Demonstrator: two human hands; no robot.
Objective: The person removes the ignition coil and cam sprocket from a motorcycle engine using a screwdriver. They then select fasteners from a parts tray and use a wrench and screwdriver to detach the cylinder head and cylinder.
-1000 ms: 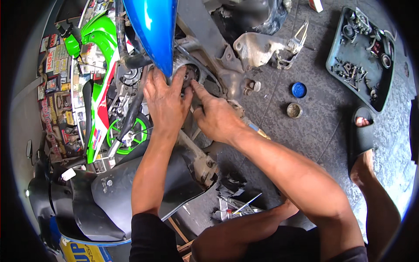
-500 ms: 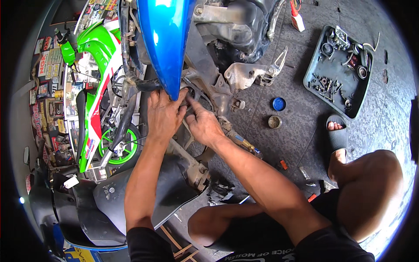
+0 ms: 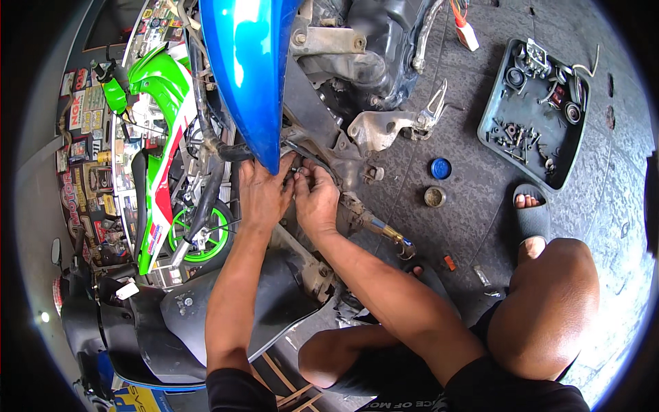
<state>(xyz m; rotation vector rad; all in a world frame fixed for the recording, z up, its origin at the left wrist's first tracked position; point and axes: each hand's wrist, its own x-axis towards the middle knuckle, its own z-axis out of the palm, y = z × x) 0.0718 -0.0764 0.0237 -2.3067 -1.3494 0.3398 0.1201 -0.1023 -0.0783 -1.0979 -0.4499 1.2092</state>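
A glossy blue pointed panel (image 3: 244,75) partly covers the bare left hand (image 3: 262,199); its fingertips nearly meet those of the bare right hand (image 3: 318,202), their grip unclear, at a grimy grey metal vehicle frame (image 3: 349,165). Far right lies a dark rectangular tray (image 3: 527,111).

Close by me, both bare arms reach forward and converge, the left forearm (image 3: 237,295) nearly straight, the right forearm (image 3: 384,288) slanting inward. The left hand (image 3: 262,196) lies back upward, fingertips partly hidden. Just beside it, the right hand (image 3: 317,204) curls, thumb drawn toward the fingers. The knees (image 3: 552,302) are bent, set wide apart.
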